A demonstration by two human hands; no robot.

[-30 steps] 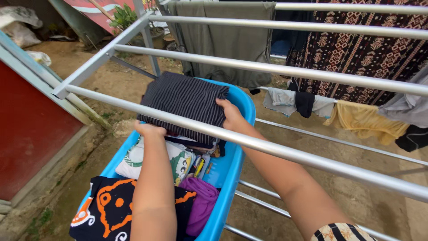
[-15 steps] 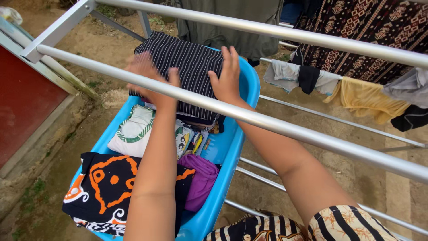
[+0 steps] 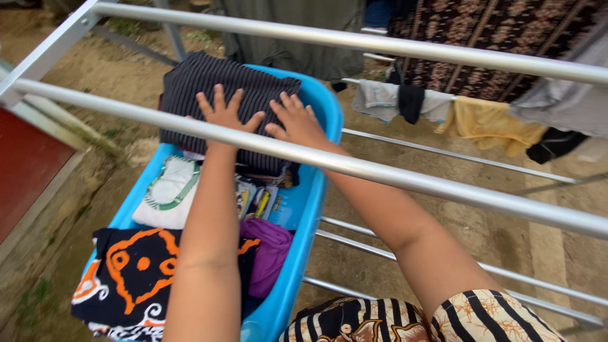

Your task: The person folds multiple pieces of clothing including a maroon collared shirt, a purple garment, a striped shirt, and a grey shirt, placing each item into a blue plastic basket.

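Observation:
A blue plastic tub [image 3: 311,190] holds folded clothes. On top at its far end lies a folded black garment with thin white stripes [image 3: 209,88]. My left hand [image 3: 223,114] and my right hand [image 3: 296,120] rest flat on it, fingers spread, side by side. Both arms reach under a silver rail [image 3: 380,172] of the drying rack. Nearer me in the tub lie a white and green garment [image 3: 166,193], a black garment with an orange print [image 3: 130,272] and a purple one [image 3: 269,253].
More silver rails [image 3: 354,39] cross above and below. Hung washing is at the far right: a dark patterned cloth [image 3: 494,31], a grey-green garment [image 3: 297,35], a yellow piece [image 3: 491,123]. A red wall [image 3: 19,171] and bare dirt ground lie left.
My hands let go of the striped garment's edges and now lie flat and spread on top of it. The view has tilted down and nearer.

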